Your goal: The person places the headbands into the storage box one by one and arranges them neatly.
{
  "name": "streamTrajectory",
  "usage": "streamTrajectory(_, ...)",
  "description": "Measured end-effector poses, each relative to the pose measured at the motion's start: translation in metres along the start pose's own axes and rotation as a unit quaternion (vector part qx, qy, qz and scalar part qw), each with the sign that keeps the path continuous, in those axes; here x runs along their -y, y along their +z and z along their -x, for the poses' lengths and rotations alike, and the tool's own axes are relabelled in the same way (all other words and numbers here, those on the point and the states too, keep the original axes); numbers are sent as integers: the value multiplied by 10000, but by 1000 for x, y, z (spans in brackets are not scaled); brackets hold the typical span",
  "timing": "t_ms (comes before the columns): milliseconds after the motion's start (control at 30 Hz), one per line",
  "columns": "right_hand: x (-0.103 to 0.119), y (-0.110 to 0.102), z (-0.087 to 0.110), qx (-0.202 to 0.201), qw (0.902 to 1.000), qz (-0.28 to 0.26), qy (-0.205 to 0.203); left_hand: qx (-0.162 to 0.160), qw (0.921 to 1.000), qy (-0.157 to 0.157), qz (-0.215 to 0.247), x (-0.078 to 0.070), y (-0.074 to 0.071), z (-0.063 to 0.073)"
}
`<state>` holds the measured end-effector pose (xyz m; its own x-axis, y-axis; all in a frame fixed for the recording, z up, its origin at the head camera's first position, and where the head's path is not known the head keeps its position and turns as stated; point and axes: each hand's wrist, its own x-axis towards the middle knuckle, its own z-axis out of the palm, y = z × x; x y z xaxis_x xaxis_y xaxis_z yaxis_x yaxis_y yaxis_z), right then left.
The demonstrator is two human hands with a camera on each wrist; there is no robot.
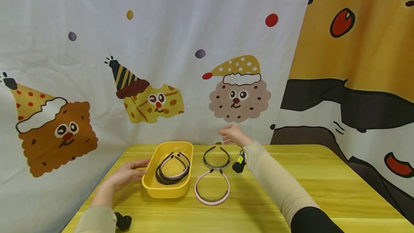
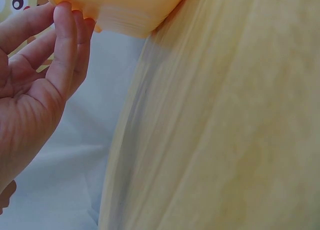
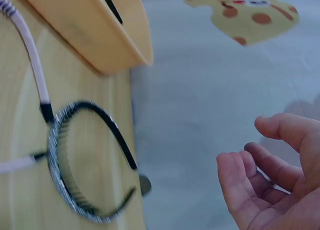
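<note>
My left hand (image 1: 129, 173) is at the left side of a yellow plastic basket (image 1: 168, 193), its fingertips touching the outer wall near the rim, as the left wrist view also shows. Inside the basket lie toothed headbands (image 1: 173, 178), pink and black ones overlapping. Just right of it, a pink headband (image 1: 211, 202) lies on the table, and behind that a black headband with a glittery band (image 3: 59, 177). Above the table's far edge my right hand (image 1: 235, 135) hangs in the air, fingers loosely bent, holding nothing.
The yellow wood-grain table (image 1: 291, 182) ends against a white curtain (image 1: 181, 17) printed with cartoon biscuits and cheese. Black wrist devices (image 1: 238, 167) are worn on both arms. More patterned cloth (image 1: 355, 56) hangs at the right.
</note>
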<state>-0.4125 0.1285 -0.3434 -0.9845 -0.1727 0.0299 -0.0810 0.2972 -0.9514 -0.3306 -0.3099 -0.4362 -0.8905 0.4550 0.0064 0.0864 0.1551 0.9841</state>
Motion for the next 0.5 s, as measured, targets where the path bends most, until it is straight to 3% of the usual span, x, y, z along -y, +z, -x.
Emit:
streamTrajectory(167,-6,-30,0,-165,9997,155,-41,4,10000,20,-23,0,0,-1)
streamTrajectory(300,-13,-51,0,-355,9990,225,181,54,10000,59,-24,2,0,-1)
streamTrajectory(500,-25,-82,9,-342,9979,451,314,104,9999,1,-25,5,-2,-2)
